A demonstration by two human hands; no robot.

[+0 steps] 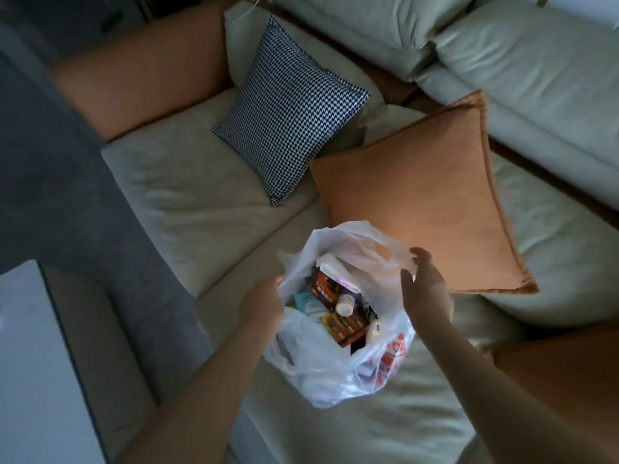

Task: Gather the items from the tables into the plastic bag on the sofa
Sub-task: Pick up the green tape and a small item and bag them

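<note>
My left hand (263,301) pinches the rim of the plastic bag (321,370), fingers closed on the film; my right hand (425,289) hovers open at the far rim, gripping nothing. Between them the mouth gapes over boxes (341,324) and bottles — best held wide and taut, I judge. The bag sits on the pale sofa (201,209); an orange cushion (418,202) lies beyond the right fingers, a checked pillow (291,108) farther off — the room dim.

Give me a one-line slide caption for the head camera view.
Both hands hold open a filled plastic bag on the sofa, left hand gripping its rim, right hand beside it.
</note>
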